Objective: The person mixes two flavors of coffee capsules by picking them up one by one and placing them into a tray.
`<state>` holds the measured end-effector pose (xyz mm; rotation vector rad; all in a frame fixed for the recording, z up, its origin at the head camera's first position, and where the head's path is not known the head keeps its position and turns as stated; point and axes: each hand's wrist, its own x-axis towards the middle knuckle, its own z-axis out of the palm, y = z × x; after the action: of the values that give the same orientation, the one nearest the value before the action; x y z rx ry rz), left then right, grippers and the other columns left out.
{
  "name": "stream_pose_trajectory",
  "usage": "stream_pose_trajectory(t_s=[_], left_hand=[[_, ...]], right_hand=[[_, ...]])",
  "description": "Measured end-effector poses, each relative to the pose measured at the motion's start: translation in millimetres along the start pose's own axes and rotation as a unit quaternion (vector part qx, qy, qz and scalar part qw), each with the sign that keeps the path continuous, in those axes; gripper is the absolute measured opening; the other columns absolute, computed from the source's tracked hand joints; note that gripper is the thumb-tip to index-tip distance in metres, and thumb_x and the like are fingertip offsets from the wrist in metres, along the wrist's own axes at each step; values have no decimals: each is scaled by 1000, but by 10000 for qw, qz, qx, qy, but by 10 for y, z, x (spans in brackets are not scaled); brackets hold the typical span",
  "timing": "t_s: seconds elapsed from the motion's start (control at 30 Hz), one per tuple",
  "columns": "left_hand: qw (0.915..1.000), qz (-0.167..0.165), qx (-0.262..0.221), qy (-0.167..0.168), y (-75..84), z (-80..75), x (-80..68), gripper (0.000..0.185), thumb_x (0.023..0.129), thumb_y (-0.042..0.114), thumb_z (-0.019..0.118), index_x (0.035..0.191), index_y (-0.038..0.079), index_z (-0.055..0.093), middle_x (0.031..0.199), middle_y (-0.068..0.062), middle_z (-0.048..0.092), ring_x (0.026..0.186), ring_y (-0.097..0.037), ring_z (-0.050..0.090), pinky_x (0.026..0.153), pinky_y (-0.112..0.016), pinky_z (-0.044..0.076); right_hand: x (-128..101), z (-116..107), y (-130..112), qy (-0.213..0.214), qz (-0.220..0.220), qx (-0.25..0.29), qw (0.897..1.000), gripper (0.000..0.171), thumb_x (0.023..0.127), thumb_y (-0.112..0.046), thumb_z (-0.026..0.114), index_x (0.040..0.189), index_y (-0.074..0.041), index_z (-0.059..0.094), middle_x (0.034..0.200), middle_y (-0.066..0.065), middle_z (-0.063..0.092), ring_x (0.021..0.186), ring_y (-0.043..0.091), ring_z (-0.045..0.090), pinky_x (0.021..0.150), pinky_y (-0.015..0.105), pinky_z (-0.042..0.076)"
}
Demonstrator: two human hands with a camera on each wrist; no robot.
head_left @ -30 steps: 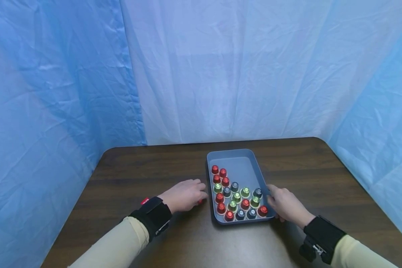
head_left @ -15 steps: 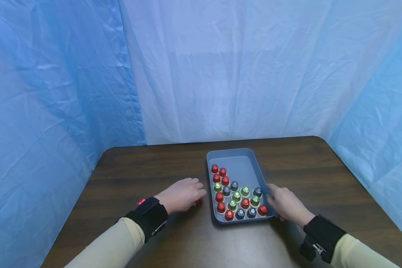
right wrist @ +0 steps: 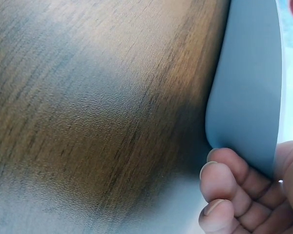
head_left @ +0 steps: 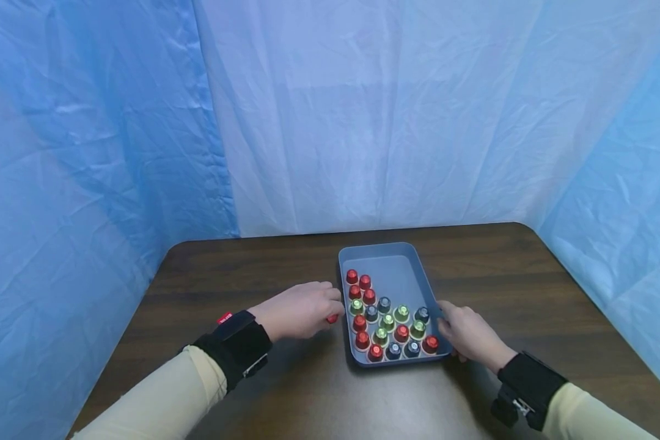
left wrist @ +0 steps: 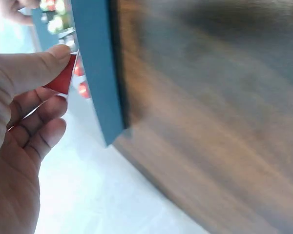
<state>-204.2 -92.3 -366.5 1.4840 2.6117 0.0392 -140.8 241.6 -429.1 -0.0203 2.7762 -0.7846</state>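
Observation:
A grey-blue tray (head_left: 401, 253) lies on the dark wood table (head_left: 253, 275) and holds several red, green and dark capsules (head_left: 387, 321). My left hand (head_left: 302, 308) hovers just left of the tray and pinches a red capsule (head_left: 332, 318) between thumb and fingers; the left wrist view shows that red capsule (left wrist: 62, 77) beside the tray's wall (left wrist: 95, 73). My right hand (head_left: 470, 336) grips the tray's right rim near its front corner, fingers curled under the tray edge (right wrist: 249, 97) in the right wrist view.
Blue sheeting (head_left: 363, 110) hangs behind and on both sides of the table. The far half of the tray is bare. Bare tabletop lies left, right and in front of the tray.
My left hand has lifted the red capsule off the table and moved it up and right towards the tray's left wall. The right hand has stayed on the rim.

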Motion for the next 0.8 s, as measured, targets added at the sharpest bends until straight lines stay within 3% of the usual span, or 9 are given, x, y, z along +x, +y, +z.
stream_pose_trajectory(t_s=[0.3, 0.5, 0.8], left_hand=[[9998, 57, -201, -79, 93, -342, 93, 31, 88, 21, 82, 117, 20, 72, 108, 5, 67, 100, -10, 59, 98, -27, 53], [9991, 30, -401, -108, 99, -458, 204, 35, 86, 22, 84, 119, 22, 74, 108, 7, 67, 99, -8, 58, 94, -25, 54], [9987, 200, -424, -192, 140, -556, 454, 17, 92, 8, 76, 105, 18, 71, 93, 8, 60, 90, -9, 56, 83, -24, 52]], right_hand=[[-4, -10, -3, -4, -8, 4, 10000, 55, 101, -11, 61, 147, 9, 42, 80, 8, 59, 50, 17, 56, 48, 31, 52], [-5, -1, 0, 7, -21, 12, 10000, 54, 100, -11, 62, 147, 9, 42, 81, 8, 59, 51, 17, 56, 48, 31, 52], [-5, -1, 2, 40, -16, 6, 10000, 54, 100, -11, 62, 146, 9, 43, 83, 9, 60, 50, 17, 56, 47, 31, 52]])
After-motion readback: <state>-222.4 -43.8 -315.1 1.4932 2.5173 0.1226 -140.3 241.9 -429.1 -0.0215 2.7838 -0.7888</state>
